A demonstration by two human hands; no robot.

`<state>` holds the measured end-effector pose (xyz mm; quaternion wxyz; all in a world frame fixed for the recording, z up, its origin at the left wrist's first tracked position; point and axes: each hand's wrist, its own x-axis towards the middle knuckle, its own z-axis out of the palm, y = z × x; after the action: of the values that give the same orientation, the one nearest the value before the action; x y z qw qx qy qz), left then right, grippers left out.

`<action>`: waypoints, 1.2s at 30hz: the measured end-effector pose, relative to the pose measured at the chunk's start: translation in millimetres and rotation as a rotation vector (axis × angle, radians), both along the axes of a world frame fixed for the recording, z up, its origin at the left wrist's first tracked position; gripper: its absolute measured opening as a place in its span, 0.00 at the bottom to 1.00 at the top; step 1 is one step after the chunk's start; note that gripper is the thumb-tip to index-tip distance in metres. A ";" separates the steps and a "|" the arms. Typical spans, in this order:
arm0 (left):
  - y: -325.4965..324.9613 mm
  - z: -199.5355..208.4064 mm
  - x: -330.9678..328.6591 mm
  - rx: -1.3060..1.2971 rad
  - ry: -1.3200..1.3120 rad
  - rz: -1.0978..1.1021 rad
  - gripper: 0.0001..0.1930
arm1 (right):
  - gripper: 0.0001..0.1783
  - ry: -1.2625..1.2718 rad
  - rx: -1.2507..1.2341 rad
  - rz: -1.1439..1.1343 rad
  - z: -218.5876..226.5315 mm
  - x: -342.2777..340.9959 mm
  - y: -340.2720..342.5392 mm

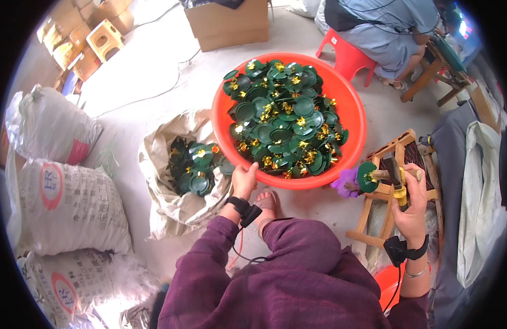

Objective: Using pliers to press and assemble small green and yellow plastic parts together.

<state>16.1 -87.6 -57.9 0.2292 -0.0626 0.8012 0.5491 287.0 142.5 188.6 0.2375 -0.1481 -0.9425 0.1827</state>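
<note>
My right hand (411, 211) is wrapped round a tool with a yellow and dark handle (400, 196) and a dark flat head; its exact kind is unclear. Close by that head, a round wooden piece (380, 175) meets a green disc with gold foil (367, 177), and a purple petal-like piece (345, 184) sits beyond it. My left hand (244, 182), fingers curled, is at the near-left rim of a red basin (359, 131) heaped with green discs and gold foil pieces (281, 123). What its fingers hold, if anything, is hidden. A white woven sack (155, 159) with similar green discs (194, 170) touches its left side.
A wooden frame stand (367, 219) is below my right hand. Stuffed white sacks (72, 208) line the left side. At the upper right a person (393, 27) sits on a red stool (346, 55). A cardboard box (229, 24) stands at the back.
</note>
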 end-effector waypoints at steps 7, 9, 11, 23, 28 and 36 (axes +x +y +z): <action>15.6 -34.7 12.7 0.362 -0.076 0.158 0.08 | 0.30 0.031 -0.015 0.013 -0.5 -3.1 -2.2; 29.4 -25.2 19.5 0.383 -0.147 0.094 0.07 | 0.30 0.023 -0.025 -0.001 1.4 -2.6 -5.6; 40.8 -22.8 23.0 0.437 -0.178 0.019 0.07 | 0.31 0.015 -0.046 0.023 2.6 -3.5 -7.7; -37.9 -40.7 -16.4 -0.922 0.859 -0.410 0.24 | 0.31 0.055 -0.021 -0.013 -2.4 -0.9 -7.0; -71.4 -71.6 -34.4 -1.222 0.881 -0.522 0.14 | 0.31 0.033 -0.003 0.008 -5.2 -3.1 -5.3; -46.5 -34.1 -51.1 -0.871 0.894 -0.477 0.08 | 0.30 0.038 -0.024 -0.011 -6.9 0.5 -2.5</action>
<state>-35.0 -134.1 -92.0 -0.0560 0.2628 0.9596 0.0829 287.5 140.1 181.7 0.2547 -0.1528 -0.9346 0.1956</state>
